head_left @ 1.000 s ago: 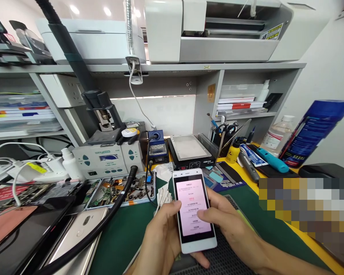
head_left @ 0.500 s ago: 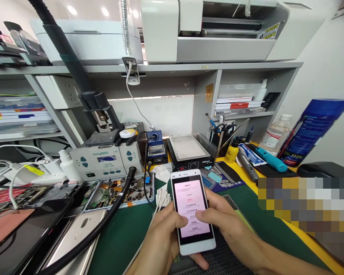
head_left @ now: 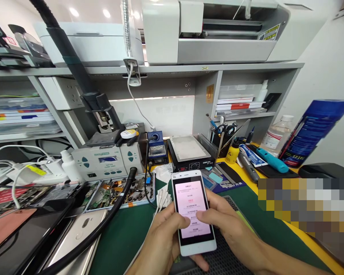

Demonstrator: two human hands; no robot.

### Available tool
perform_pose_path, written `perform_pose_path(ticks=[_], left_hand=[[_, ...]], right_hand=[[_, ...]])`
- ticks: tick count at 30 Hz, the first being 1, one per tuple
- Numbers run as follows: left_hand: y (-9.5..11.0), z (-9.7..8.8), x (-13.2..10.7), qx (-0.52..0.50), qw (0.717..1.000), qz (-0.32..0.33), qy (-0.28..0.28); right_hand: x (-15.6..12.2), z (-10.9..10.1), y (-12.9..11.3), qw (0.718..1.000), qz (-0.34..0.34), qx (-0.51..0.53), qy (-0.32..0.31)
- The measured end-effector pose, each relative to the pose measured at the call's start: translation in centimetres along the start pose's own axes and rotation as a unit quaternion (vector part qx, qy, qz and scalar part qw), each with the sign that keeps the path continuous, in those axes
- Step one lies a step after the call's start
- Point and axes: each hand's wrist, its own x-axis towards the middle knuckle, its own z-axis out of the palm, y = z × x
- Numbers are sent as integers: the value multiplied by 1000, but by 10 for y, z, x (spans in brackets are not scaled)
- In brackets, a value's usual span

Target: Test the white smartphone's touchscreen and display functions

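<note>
Green mat is lying across the near side. Mosaic is masking the near right. Left hand is half-curling round the phone, near centre; right hand is gripping its right edge. Phone is running, showing a list; what's left isn't showing. Phone is hiding most fingers; 2 thumbs touching or hovering, can't tell; small print isn't resolving.

Read from the middle of the view, a large pale machine sits on the shelf at one o'clock. At three o'clock, a clear labelled bottle stands between a small yellow bottle and a blue printed cylinder. Toward eight, a shallow tray holds jumbled circuit boards; a black hose passes over it, a grey control unit just behind.
</note>
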Motion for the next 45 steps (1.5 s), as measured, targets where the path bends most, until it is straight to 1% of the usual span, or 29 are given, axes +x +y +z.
perform_pose_path(ticks=[3,7,11,13,20,30,45], left_hand=[[1,0,-1,3,1000,-9,-11],[-2,-1,0,-7,1000,9,6],[-1,-3,1,-17,1000,-6,-25],[1,-3,1,-18,999,-17,-30],[5,1,-1,-12,1000,-23,-8],[3,-1,1,-29,999,-25,-10],[5,3,-2,-10,1000,-25,-2]], right_hand=[[1,0,0,1000,6,9,-4],[-1,1,-1,1000,11,17,-7],[-3,2,-2,1000,4,19,-6],[-3,2,-2,1000,4,18,-5],[-1,1,-3,1000,7,13,-1],[-3,0,-1,1000,9,20,3],[-3,0,-1,999,15,33,6]])
